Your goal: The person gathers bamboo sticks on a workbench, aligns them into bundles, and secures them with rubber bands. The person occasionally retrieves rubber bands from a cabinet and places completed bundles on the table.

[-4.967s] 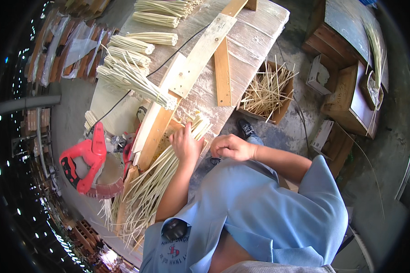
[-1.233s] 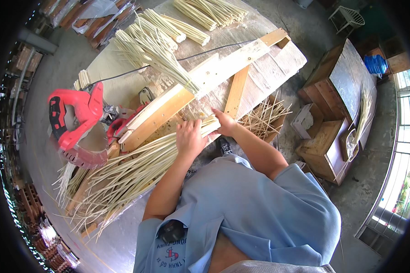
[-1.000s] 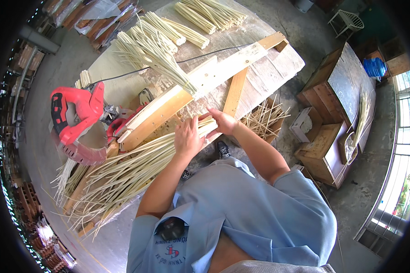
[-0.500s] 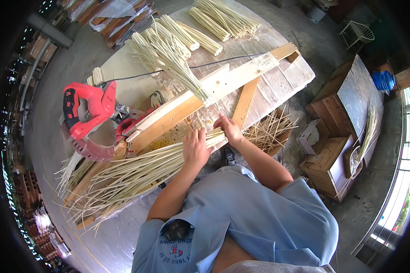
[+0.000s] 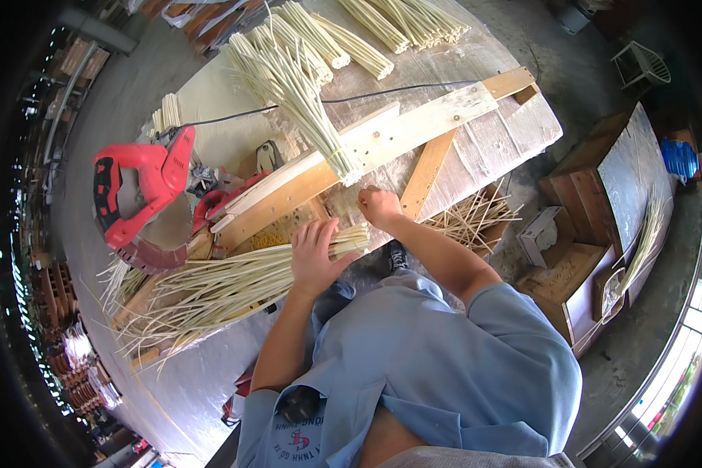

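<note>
A long loose bundle of pale, thin cane-like sticks (image 5: 210, 285) lies along the near edge of the workbench, its even ends to the right. My left hand (image 5: 313, 253) rests across it close to those ends, fingers stretched out and thumb apart. Just beyond the ends, my right hand (image 5: 380, 207) is closed with its fingers curled in; whatever it may hold is hidden. Near its fingertips is the end of another stick bundle (image 5: 304, 109), which lies across a wooden fence board (image 5: 421, 125) on the bench.
A red power saw (image 5: 144, 187) stands left on the bench, and a black cord (image 5: 398, 95) runs behind the fence. More stick bundles (image 5: 413, 23) lie at the far side. A box of offcuts (image 5: 476, 222) sits right of my right arm, with wooden cabinets (image 5: 593, 210) farther right.
My left hand has slid left along the bundle and its fingers have spread. My right hand has come off the bundle's ends and moved slightly away. The view has shifted a little.
</note>
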Available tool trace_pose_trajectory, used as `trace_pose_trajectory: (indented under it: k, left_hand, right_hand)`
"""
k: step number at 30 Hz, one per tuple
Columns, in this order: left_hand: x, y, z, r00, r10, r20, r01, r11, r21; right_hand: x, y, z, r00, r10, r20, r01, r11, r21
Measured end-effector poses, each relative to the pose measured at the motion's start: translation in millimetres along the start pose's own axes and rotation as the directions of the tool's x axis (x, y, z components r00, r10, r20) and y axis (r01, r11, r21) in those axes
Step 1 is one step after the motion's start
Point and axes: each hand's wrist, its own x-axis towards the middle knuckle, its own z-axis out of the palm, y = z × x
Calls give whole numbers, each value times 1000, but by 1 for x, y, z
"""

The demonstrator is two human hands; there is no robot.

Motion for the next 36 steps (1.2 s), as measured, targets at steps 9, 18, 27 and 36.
trace_pose_trajectory:
  k: [9, 18, 27, 36]
  left_hand:
    - [-5, -14, 0, 977, -212, -26, 188, 910, -371]
    - [39, 4, -25, 958, -252, 137, 278, 696, -662]
    - [53, 19, -19, 873, -235, 427, 474, 204, -857]
    - [43, 6, -22, 878, -115, 464, 444, -163, -881]
  right_hand:
    - [3, 12, -27, 913, 203, 354, -407, 528, 745]
    - [-51, -46, -101, 977, 98, 188, -212, 418, 883]
    - [-75, -63, -120, 990, 8, 143, -143, 183, 973]
    - [-79, -56, -128, 960, -243, 139, -239, -453, 859]
